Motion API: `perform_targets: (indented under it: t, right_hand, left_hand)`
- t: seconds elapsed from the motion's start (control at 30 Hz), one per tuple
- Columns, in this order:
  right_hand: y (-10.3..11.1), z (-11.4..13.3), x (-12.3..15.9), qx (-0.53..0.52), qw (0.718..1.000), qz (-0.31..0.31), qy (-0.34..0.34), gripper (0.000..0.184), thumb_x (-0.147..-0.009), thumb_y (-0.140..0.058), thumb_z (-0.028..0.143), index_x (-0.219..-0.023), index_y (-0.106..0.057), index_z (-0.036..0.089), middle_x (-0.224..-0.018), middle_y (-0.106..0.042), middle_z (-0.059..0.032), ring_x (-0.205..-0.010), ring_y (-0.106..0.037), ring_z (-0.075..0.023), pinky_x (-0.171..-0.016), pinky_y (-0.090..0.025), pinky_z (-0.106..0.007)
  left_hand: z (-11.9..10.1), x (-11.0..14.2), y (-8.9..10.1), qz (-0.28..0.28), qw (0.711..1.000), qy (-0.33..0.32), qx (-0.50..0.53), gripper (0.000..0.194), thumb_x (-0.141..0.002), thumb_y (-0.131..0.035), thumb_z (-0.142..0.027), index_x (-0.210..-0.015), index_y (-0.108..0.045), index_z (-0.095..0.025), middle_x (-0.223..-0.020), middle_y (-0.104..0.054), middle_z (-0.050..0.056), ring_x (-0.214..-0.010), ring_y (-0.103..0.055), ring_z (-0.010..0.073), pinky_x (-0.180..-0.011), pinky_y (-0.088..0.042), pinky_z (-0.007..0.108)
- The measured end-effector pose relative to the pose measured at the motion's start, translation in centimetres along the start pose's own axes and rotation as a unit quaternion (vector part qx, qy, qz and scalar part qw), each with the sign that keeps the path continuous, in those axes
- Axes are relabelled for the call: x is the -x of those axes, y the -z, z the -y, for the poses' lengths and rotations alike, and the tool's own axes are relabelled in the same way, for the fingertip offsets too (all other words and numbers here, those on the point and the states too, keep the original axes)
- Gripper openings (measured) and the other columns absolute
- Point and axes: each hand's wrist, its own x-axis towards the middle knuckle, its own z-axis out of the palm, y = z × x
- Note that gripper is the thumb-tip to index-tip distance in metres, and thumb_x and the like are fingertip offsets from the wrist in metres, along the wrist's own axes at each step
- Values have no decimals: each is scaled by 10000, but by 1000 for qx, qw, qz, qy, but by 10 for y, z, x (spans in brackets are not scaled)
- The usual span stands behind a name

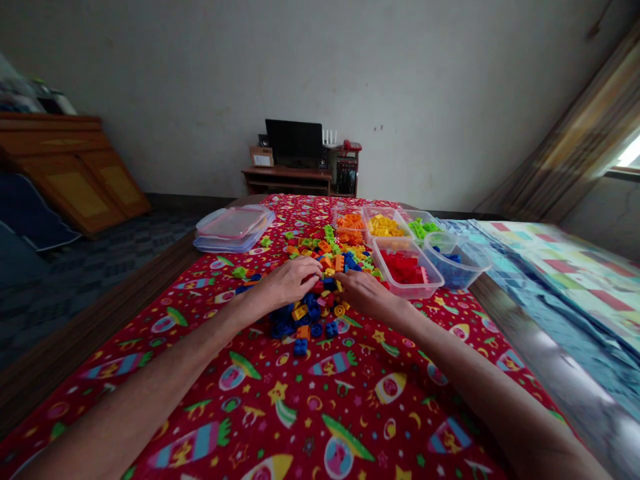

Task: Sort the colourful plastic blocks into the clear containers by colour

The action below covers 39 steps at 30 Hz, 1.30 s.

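On the left, the dark brown wooden table edge is running beside the red cartoon-printed tablecloth. Near it, one stack of translucent plastic lids is lying; its exact number I cannot count. A narrow strip of cloth is separating this stack from one pile of mixed-colour plastic toy blocks, which is occupying the middle, with too many pieces for counting. The left hand is resting over the pile's left side, its fingers curling narrowly; I cannot tell whether they are holding a block. The right hand is resting at the right side, its fingertips pointing downward beside a yellow block; its grip I cannot tell either. Between the two forearms, wide free cloth is extending toward the person. Farther right, five clear plastic containers are standing close together: one each with orange, yellow, green, red and blue blocks. The blue one is standing nearest the right table edge.
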Motion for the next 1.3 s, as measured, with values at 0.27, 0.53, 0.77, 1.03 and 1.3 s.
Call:
perform_targets:
  t: [0.27,0.53,0.77,1.03,1.3]
  right_hand:
    - [13,-8,7,-22,999,-46,14,154,-884,-477,187,-876,-618,124,-751,-617,-50,-656,-476,-113,-616,-309,-252]
    - [22,-11,10,-44,996,55,52,148,-881,-544,222,-949,-659,160,-830,-655,-52,-696,-552,-122,-618,-335,-241]
    - [13,4,15,13,997,70,36,260,-913,-527,280,-1124,-594,143,-1003,-642,-113,-888,-604,-199,-703,-408,-284]
    - [12,12,13,46,994,72,72,187,-928,-466,148,-1035,-612,102,-989,-643,-135,-859,-593,-181,-716,-422,-283]
    - [10,-14,6,-31,997,-20,74,200,-816,-471,25,-943,-592,121,-751,-602,-29,-638,-483,-112,-588,-357,-244]
  left_hand:
    - [-6,-2,5,-6,1000,12,-5,264,-913,-414,-242,-836,-654,-163,-978,-678,97,-938,-620,212,-871,-491,344]
    - [-42,0,4,80,994,-74,-13,197,-870,-601,-358,-959,-660,-193,-1128,-630,75,-1140,-537,227,-1053,-354,384]
    - [-53,5,-6,104,989,-43,-93,183,-844,-638,-353,-902,-667,-183,-1033,-636,61,-1095,-538,228,-1075,-306,425]
    - [-48,6,-6,126,986,-44,-100,109,-803,-677,-286,-865,-665,-197,-1096,-624,57,-1151,-504,250,-1067,-306,435]
    - [-37,-2,2,10,1000,-26,-3,87,-821,-586,-207,-890,-623,-167,-1025,-647,76,-1025,-580,217,-938,-444,348]
